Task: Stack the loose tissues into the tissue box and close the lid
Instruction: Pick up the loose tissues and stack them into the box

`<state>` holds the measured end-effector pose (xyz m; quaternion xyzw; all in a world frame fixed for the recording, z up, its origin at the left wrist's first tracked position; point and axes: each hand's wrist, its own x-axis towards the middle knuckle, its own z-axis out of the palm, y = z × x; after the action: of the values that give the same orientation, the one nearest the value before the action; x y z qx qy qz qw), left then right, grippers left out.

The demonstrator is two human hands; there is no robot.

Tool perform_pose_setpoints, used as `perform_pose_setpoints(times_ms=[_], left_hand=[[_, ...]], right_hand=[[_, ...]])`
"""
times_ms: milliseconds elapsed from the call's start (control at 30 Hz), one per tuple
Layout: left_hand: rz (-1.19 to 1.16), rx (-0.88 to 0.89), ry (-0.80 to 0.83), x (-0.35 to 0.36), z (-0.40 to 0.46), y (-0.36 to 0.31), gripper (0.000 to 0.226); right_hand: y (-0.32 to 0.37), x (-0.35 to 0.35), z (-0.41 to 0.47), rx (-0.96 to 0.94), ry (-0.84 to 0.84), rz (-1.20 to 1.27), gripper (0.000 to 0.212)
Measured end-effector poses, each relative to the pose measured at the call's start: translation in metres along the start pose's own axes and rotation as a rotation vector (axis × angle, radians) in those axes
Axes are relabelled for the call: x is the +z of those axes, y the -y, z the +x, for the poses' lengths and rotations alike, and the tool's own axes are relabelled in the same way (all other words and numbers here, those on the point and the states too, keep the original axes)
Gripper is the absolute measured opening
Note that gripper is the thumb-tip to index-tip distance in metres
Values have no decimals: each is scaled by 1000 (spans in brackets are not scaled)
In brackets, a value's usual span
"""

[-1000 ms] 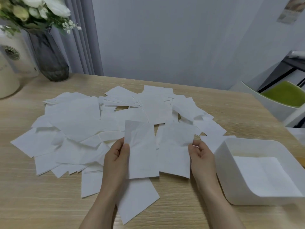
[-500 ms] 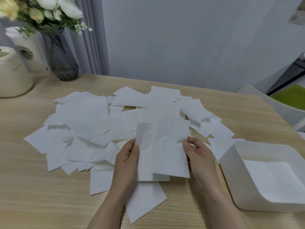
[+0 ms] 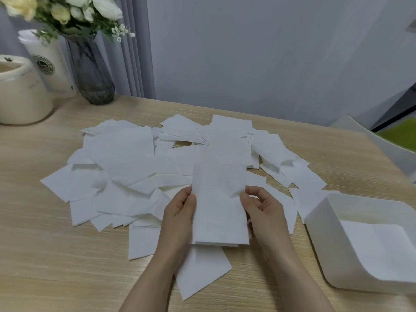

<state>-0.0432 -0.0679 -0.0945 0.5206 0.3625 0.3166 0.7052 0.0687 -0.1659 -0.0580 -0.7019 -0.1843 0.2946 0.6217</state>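
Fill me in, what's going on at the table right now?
A person is tidying loose tissues. The left hand and right hand pinch the two sides of a small stack of tissues, held upright above the wooden table. Many loose tissues lie scattered behind it. The open white tissue box sits to the right with a tissue or so inside; no lid shows.

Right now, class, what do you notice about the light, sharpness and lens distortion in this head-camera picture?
Head view: soft, even, dim light with faint shadows under the hands; no glare. The flowers at the top left are blurred, and the held tissues lack fine detail. The wide lens bends the table edge and stretches the box.
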Motion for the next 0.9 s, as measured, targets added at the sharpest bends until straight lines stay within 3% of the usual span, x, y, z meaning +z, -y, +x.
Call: perform_pose_setpoints(times_ms=[300,900], left_hand=[[-149,-51,0,0,-1,-2,25],[-198,-77,-14,1,-1,-4,24]], right_hand=[[-6,7,-2,-79,3,-38,11],[-9,10,0,-56,-22,-20,11]])
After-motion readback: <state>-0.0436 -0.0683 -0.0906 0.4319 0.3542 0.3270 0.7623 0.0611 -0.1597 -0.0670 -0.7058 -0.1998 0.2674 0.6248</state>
